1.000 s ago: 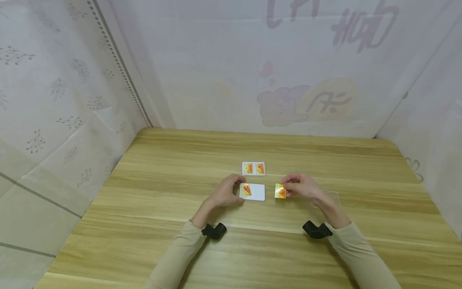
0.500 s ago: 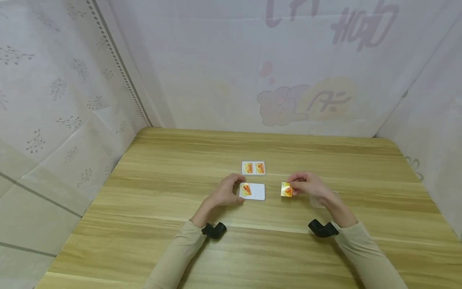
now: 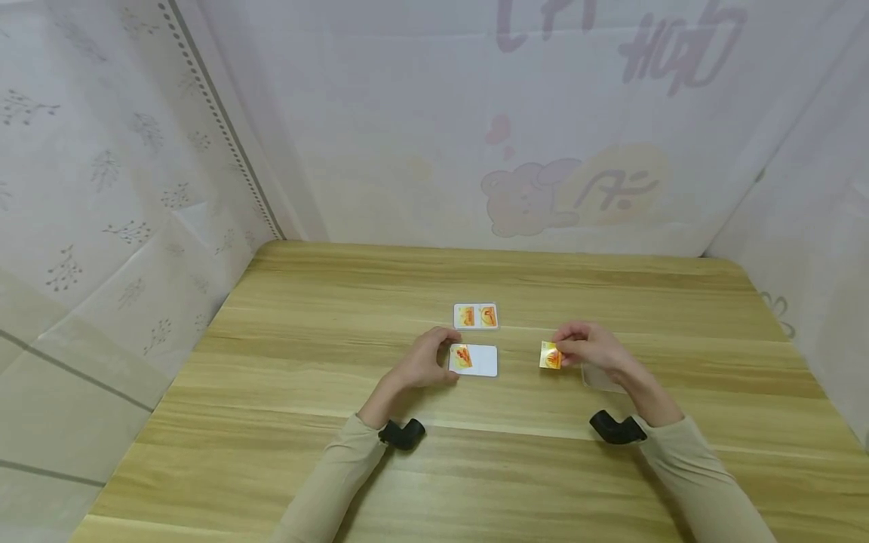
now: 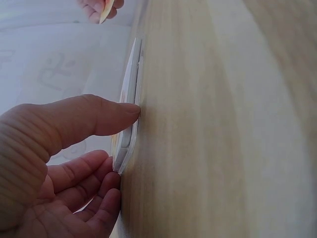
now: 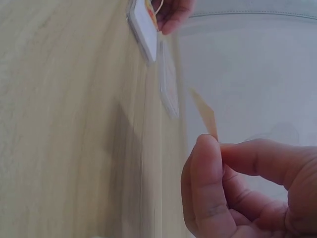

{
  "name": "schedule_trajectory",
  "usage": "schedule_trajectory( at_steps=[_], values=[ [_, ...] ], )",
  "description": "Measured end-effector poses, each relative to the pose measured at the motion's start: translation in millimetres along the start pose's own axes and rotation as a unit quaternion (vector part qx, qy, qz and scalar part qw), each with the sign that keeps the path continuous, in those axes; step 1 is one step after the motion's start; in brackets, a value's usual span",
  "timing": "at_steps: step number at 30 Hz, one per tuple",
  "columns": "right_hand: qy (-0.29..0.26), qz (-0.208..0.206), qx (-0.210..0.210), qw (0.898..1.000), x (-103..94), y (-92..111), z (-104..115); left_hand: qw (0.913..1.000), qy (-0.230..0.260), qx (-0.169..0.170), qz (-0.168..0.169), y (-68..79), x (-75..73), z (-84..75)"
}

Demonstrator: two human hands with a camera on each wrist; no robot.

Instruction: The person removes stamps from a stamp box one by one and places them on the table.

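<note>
My left hand [image 3: 422,360] grips the left end of a white rectangular card stack [image 3: 485,361], thumb on the near edge and fingers at the far side. In the left wrist view the stack [image 4: 130,94] shows as thick, with a clear plastic edge. An orange-and-yellow picture square [image 3: 462,356] lies slightly tilted on its left half; the right half is plain white. My right hand [image 3: 591,351] pinches a small shiny yellow-orange picture square [image 3: 550,356] between thumb and fingertips. From the right wrist, this thin square [image 5: 204,111] appears nearly edge-on, raised above the table.
Behind the stack lies another white card [image 3: 475,316] with two orange pictures side by side. A clear plastic piece [image 3: 600,379] rests on the wooden table [image 3: 339,302], partly under my right hand and wrist. Printed cloth [image 3: 380,151] hangs behind the table and along its sides.
My right hand has moved to the right, away from the card stack, with the small picture square still pinched. The left hand and the stack have stayed in place.
</note>
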State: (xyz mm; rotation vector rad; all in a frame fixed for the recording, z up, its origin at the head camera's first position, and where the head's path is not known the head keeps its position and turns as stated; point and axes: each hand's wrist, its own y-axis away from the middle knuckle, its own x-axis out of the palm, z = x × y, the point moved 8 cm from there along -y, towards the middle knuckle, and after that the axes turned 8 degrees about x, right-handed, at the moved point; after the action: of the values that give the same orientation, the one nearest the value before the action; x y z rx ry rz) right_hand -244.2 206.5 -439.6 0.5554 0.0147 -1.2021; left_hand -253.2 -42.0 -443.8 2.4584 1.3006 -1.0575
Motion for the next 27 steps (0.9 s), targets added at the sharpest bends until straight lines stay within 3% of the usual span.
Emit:
schedule_trajectory(
  at_steps=[10, 17, 27],
  values=[
    [0.046, -0.024, -0.002, 0.999, -3.0, -1.4, -2.3, 0.9999, 0.007, -0.01, 0.003, 0.8, 0.4, 0.9],
    [0.111, -0.058, -0.006, 0.992, -2.7, -4.0, 1.2, 0.9999, 0.006, -0.01, 0.004, 1.8, 0.1, 2.0],
    [0.176, -0.072, -0.014, 0.982, 2.1, -7.4, 6.4, 0.9999, 0.005, -0.01, 0.004, 1.0, 0.6, 4.6]
  ],
)
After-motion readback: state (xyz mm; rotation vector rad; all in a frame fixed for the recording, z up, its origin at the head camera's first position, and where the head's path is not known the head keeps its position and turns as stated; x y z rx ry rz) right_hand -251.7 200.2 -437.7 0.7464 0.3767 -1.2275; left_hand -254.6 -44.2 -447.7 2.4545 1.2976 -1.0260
